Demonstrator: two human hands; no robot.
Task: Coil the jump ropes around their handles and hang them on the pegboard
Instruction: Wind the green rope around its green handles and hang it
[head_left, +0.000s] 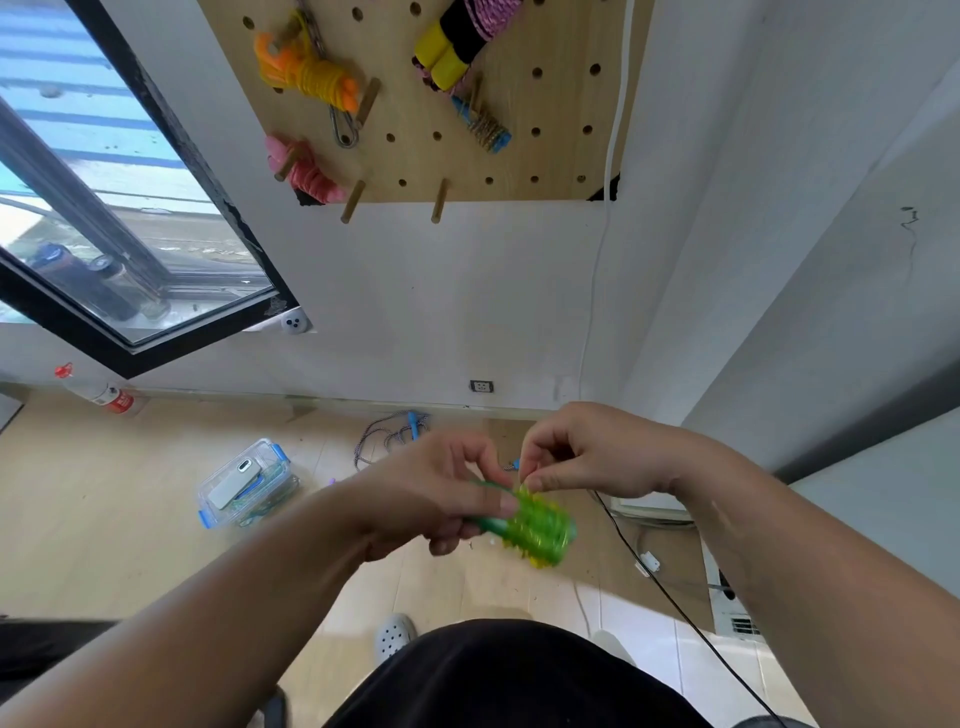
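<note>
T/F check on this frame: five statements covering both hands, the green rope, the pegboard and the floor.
1. The left hand grips the green-handled jump rope. True.
2. The right hand hangs idle. False: it pinches the rope at the top of the coil.
3. The wooden pegboard holds no ropes. False: several coiled ropes hang there, among them an orange-and-yellow rope bundle.
4. A loose blue-handled rope lies on the floor. True.
5. The clear plastic box with blue clips hangs on the pegboard. False: it sits on the floor.
</note>
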